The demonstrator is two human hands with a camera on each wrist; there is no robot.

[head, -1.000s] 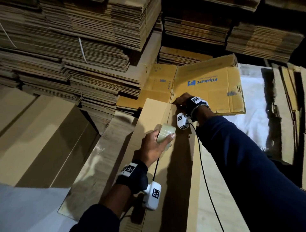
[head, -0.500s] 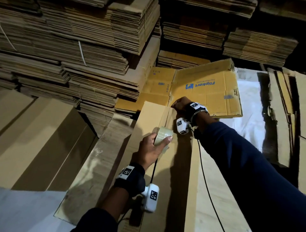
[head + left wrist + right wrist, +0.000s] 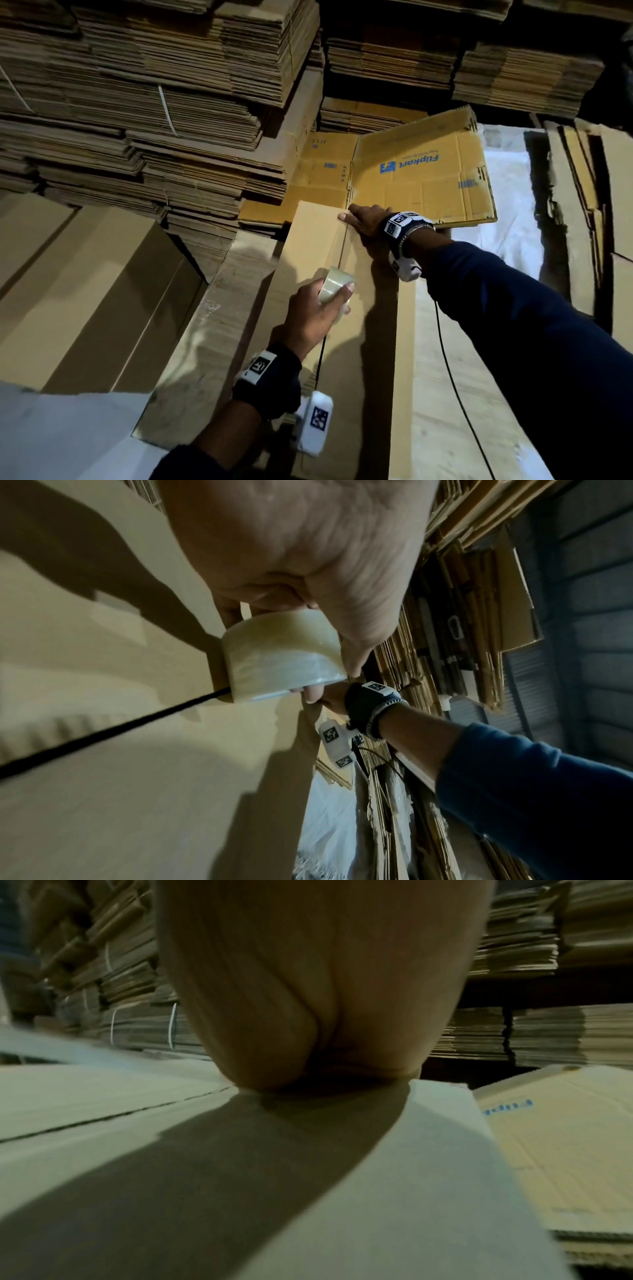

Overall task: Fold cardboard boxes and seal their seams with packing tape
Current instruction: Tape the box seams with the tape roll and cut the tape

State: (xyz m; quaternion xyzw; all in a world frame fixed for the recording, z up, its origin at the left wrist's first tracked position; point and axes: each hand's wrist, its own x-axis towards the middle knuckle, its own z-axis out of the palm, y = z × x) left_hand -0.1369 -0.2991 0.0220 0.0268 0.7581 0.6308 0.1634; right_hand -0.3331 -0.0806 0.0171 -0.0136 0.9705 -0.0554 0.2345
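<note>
A long plain cardboard box lies lengthwise in front of me, its centre seam running away from me. My left hand grips a roll of clear packing tape just over the seam, fingers curled round the roll. My right hand rests flat at the box's far end, fingers straight and pressing down across the seam. In the right wrist view the palm fills the top and presses on the box top; the fingertips are hidden there.
Tall stacks of flat cardboard rise on the left and behind. A flattened printed carton lies past the box's far end. Folded plain boxes stand to the left, upright flat sheets to the right, white sheeting between.
My right hand has slid along the far end and now lies flatter across the seam. The left hand still holds the tape roll in about the same place.
</note>
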